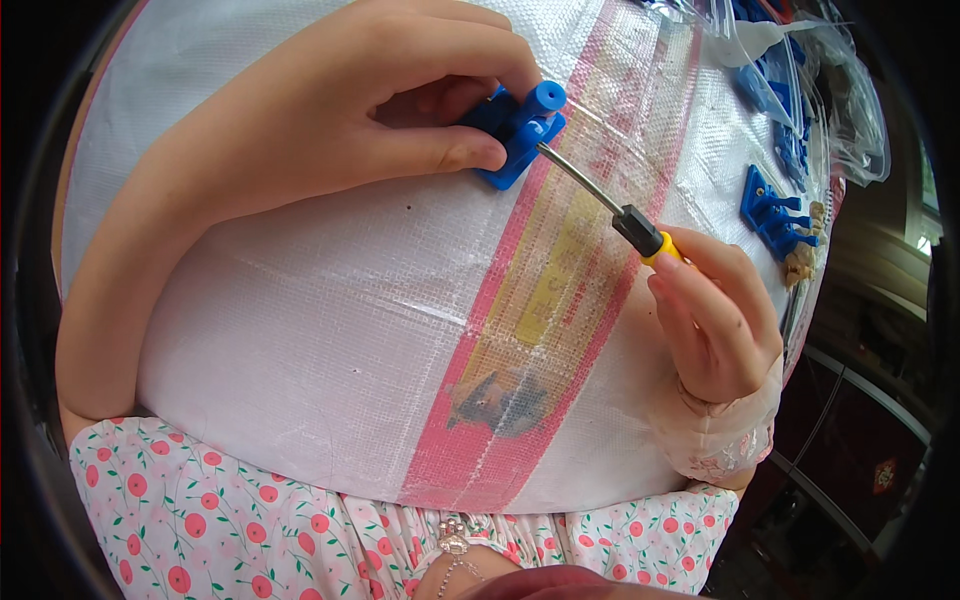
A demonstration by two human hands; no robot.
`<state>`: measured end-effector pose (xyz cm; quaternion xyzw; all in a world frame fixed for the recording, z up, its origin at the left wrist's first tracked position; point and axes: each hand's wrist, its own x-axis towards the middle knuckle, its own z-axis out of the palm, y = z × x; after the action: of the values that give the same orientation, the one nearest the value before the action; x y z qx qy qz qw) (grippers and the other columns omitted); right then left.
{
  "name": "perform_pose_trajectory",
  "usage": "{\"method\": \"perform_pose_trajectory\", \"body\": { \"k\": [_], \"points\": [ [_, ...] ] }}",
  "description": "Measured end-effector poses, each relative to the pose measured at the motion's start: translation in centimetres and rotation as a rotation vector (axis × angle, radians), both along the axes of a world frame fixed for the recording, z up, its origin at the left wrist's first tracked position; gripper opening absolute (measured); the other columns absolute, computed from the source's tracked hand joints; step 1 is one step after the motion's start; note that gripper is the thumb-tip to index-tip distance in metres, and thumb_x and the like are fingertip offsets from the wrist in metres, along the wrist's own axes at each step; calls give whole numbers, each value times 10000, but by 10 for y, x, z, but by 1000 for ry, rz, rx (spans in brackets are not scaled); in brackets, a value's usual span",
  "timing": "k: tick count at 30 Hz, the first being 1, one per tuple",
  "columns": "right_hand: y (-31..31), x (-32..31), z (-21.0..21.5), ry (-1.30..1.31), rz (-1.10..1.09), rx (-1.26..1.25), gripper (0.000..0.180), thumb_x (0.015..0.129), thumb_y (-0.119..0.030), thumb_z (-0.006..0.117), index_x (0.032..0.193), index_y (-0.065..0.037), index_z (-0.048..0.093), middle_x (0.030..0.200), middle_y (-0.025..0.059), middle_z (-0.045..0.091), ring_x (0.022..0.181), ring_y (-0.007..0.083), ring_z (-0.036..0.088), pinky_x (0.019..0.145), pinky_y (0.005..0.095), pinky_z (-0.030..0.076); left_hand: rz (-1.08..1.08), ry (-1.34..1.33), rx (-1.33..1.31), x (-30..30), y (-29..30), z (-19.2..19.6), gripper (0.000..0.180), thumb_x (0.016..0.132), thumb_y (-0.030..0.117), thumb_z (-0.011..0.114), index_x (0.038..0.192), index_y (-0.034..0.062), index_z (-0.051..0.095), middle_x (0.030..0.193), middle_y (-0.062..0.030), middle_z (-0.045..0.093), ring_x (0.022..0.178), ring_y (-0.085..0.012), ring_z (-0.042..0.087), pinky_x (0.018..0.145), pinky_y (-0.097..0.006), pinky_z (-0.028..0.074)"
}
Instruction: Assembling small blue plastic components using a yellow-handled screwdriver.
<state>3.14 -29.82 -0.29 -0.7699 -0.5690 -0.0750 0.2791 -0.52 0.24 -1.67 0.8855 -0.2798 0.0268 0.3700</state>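
Thumb and fingers of my left hand [400,95] grip a small blue plastic part [520,135], which has a flat base and a round knob on top. It sits at the upper middle of the covered table. My right hand [715,310] is closed round the yellow handle of a screwdriver [630,225] with a black collar. The metal shaft slants up and left, and its tip meets the side of the blue part below the knob. Whether a screw sits under the tip is too small to tell. My left fingers hide the part's far left side.
A white woven plastic sheet [320,290] with a red and yellow printed stripe covers the table. At the right edge lie another blue part with several pegs [775,215], small tan pieces [800,262], clear plastic bags [855,110] and a white nozzle-tipped bottle [745,42].
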Motion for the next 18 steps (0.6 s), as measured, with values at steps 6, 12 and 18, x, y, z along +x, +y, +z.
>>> {"method": "perform_pose_trajectory", "body": {
  "k": [6,12,18],
  "points": [
    [4,0,6,263,-39,80,280,766,129,708,1026,26,683,926,180,666,781,233,678,652,264,526,4,0,-27,1,-3,-2,349,762,126,775,1075,-2,691,789,-25,435,685,-145,438,601,-294,357],
    [-2,3,4,598,-99,182,245,800,161,652,1012,42,679,924,149,682,793,197,669,671,238,511,-9,5,-46,2,-4,-3,354,770,119,768,1085,-19,685,791,-26,417,690,-138,438,594,-287,353],
    [1,-3,15,1220,-374,127,164,929,-42,606,1088,-1,617,886,67,701,587,-6,445,521,152,312,28,-2,-104,0,-3,-9,284,781,128,773,1022,1,694,796,-43,448,708,-144,482,619,-261,401]
  ]
}}
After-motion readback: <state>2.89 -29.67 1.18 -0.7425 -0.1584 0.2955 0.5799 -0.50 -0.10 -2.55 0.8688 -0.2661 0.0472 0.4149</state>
